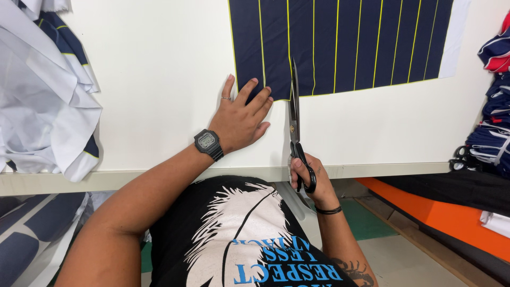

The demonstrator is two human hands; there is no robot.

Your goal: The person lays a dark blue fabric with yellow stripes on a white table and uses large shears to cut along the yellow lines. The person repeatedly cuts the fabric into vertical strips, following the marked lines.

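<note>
1. White cutting table [159, 79] carries our navy, yellow-striped fabric panel [340, 42].
2. Left hand [241, 119] flat, pinning its corner.
3. Right hand [308, 178] clamped on long steel scissors [294, 106], blades together.
4. Risk: fabric slipping skews our cut; fingertips close.

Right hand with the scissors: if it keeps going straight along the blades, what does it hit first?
Most likely the navy fabric with yellow stripes. The right hand points the scissors away from the body, and the blade tips already sit over that fabric's lower edge, beside the left hand pressing its corner. Nothing else shows in that line.
</note>
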